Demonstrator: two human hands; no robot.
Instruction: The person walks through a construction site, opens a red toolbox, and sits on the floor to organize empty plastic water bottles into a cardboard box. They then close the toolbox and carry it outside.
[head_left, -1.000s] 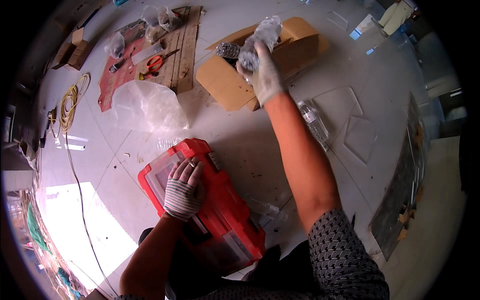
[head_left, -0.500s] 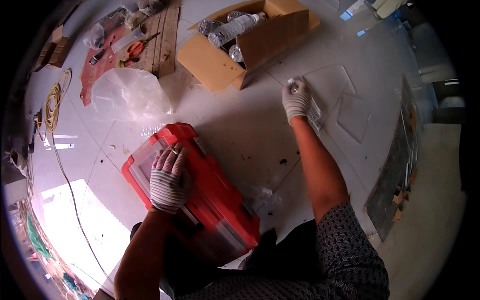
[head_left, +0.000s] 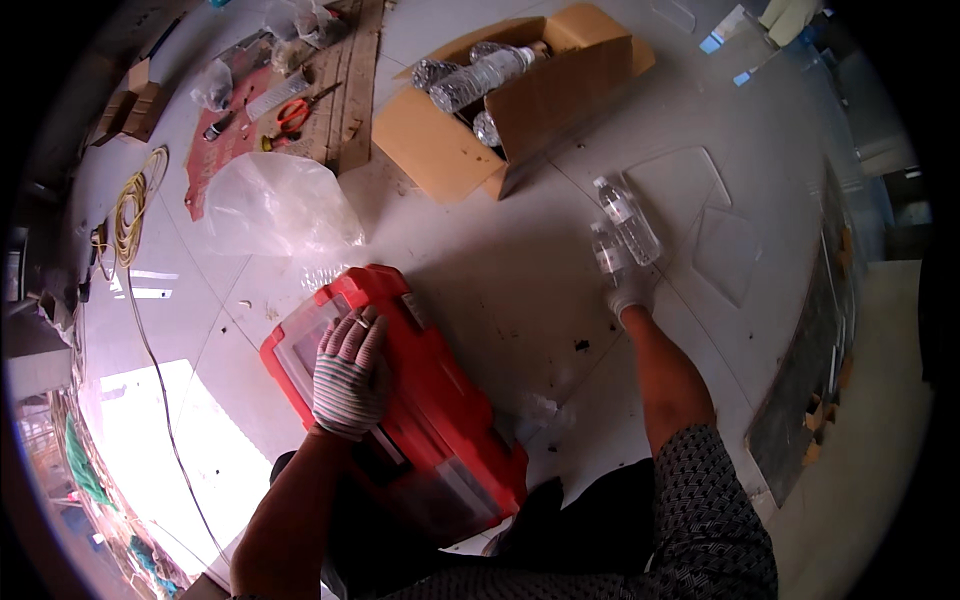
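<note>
Nearer clear bottle [head_left: 609, 256] right of red case [head_left: 432, 375], long axis roughly parallel to case's, base toward right hand [head_left: 631, 294], the closer hand. Right fingers blurred; cannot tell if closed. Left hand [head_left: 349, 372] flat on case, fingers extended.

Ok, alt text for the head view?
A gloved right hand is at the base of a clear plastic bottle, beside another on the floor; the gloved left hand rests on a red plastic case. Ahead, an open brown cardboard box holds clear bottles.

R hand [head_left: 632, 294] blurry; btl [head_left: 606, 254] base unclear
</note>
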